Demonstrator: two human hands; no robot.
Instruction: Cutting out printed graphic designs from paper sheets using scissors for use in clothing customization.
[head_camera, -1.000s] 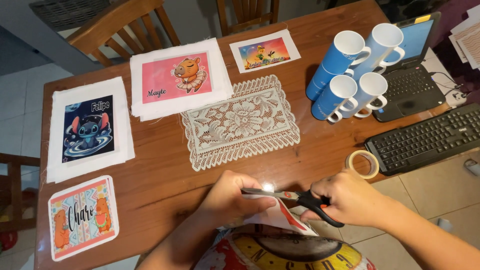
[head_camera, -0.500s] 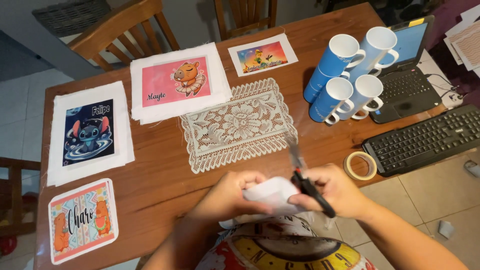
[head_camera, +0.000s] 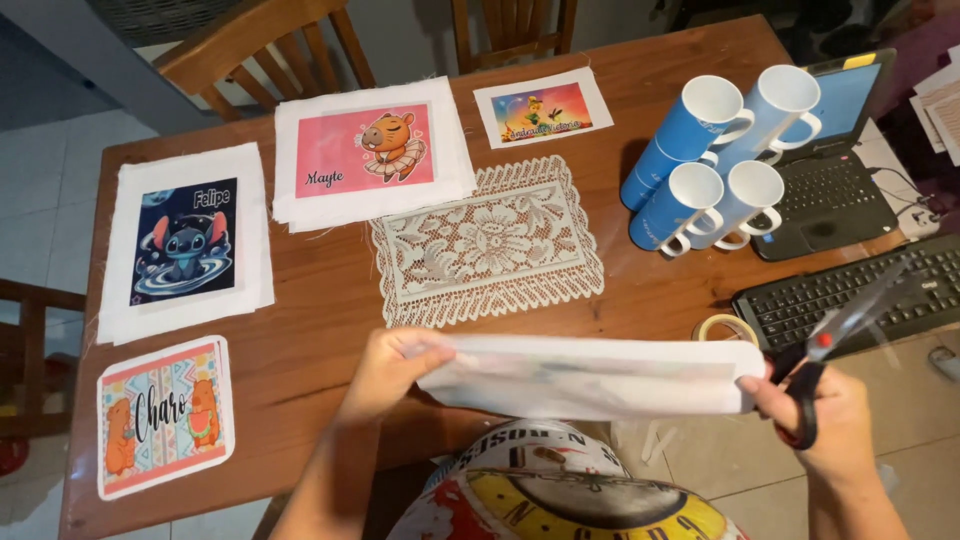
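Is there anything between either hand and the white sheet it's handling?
Nothing visible. The left hand pinches the white sheet at its left end; the right hand pinches its right end while also holding the scissors.

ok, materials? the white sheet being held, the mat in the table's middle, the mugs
Sheet: looks like thin white fabric or transfer paper, matte; it bows between the left hand and right hand. Can't tell which.
Mat: cream lace, probably cotton or synthetic; openwork floral pattern shows the wood through.
Mugs: likely glazed ceramic, glossy blue outside, white inside.
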